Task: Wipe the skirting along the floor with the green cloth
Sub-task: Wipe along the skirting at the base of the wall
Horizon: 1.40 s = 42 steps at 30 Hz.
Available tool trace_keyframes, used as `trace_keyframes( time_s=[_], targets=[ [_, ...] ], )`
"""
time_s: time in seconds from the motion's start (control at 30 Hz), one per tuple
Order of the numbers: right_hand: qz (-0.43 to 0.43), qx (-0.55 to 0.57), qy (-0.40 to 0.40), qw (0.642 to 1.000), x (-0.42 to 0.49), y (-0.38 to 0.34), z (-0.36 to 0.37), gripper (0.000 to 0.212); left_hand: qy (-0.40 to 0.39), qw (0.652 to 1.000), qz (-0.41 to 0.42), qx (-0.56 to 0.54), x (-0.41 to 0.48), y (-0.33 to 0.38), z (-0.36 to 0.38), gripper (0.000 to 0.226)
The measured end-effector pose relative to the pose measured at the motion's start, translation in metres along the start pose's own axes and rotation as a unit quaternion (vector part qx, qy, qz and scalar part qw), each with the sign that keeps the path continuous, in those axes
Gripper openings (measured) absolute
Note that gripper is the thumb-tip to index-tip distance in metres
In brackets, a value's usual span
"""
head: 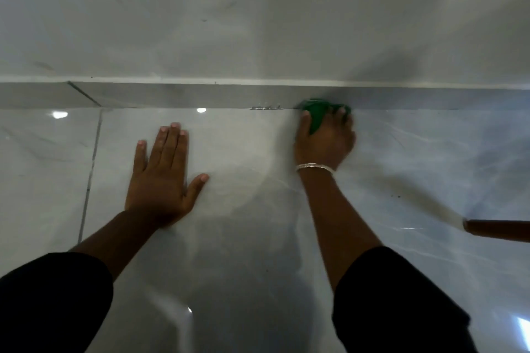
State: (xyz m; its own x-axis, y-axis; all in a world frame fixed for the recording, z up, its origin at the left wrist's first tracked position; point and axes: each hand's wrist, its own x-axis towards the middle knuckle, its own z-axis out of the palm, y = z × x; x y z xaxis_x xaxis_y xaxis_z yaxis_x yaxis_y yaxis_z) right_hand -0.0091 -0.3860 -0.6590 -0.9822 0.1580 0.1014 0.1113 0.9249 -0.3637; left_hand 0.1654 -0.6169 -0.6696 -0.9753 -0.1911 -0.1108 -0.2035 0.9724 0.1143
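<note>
Right hand (325,140) blurred, gripping green cloth (317,114) half-hidden against skirting (172,96), left hand (163,178) flat, empty

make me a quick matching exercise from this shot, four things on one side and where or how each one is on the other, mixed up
Things:
1. left hand
2. green cloth
3. bangle
4. brown handle

States:
A. on the right wrist
B. spread flat on the floor tile
C. at the frame's right edge
D. bunched in the right hand against the skirting

Pairs: 1-B, 2-D, 3-A, 4-C
</note>
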Motion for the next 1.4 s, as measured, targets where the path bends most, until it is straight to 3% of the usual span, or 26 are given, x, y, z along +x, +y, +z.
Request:
trace_keyframes(
  time_s=[0.17, 0.33, 0.4, 0.53, 0.67, 0.73, 0.9, 1.03, 1.17, 1.23, 1.4],
  targets=[
    [-0.134, 0.044, -0.049, 0.989, -0.072, -0.086, 0.021, 0.054, -0.004, 1.000, -0.002, -0.003, 0.000, 0.001, -0.003, 0.089],
    [-0.210, 0.114, -0.064, 0.969, -0.044, -0.064, 0.001, 0.040, -0.007, 1.000, -0.006, -0.003, 0.000, 0.001, -0.005, 0.090],
    [-0.178, 0.116, -0.032, 0.977, -0.022, -0.036, -0.008, 0.036, -0.004, 1.000, -0.004, -0.009, -0.001, 0.000, -0.004, 0.090],
    [-0.031, 0.127, 0.031, 0.991, 0.023, 0.021, -0.022, 0.027, 0.001, 1.000, -0.001, -0.014, -0.001, -0.001, -0.001, 0.090],
    [0.084, 0.166, 0.067, 0.980, 0.022, 0.009, -0.023, 0.024, 0.002, 1.000, -0.002, -0.006, 0.000, -0.001, 0.000, 0.091],
    [0.068, 0.159, 0.038, 0.984, 0.004, -0.020, -0.016, 0.019, 0.002, 1.000, 0.003, -0.006, 0.000, -0.001, -0.001, 0.091],
    [-0.090, 0.176, -0.034, 0.980, -0.058, -0.100, 0.001, 0.019, -0.001, 1.000, -0.001, 0.007, -0.004, 0.000, -0.001, 0.090],
    [-0.168, 0.139, -0.077, 0.973, -0.052, -0.091, -0.004, 0.022, -0.010, 1.000, 0.001, 0.013, -0.006, 0.000, -0.005, 0.091],
    [-0.046, 0.067, -0.015, 0.997, 0.001, -0.023, -0.021, 0.020, -0.003, 1.000, 0.001, 0.010, -0.007, -0.001, -0.004, 0.091],
    [0.016, 0.084, 0.012, 0.996, 0.023, 0.008, -0.030, 0.017, -0.001, 1.000, 0.002, 0.008, -0.006, -0.001, -0.002, 0.091],
    [0.073, 0.095, 0.032, 0.992, 0.016, -0.011, -0.017, 0.013, 0.006, 1.000, 0.002, 0.010, -0.005, 0.000, 0.003, 0.091]
  ],
)
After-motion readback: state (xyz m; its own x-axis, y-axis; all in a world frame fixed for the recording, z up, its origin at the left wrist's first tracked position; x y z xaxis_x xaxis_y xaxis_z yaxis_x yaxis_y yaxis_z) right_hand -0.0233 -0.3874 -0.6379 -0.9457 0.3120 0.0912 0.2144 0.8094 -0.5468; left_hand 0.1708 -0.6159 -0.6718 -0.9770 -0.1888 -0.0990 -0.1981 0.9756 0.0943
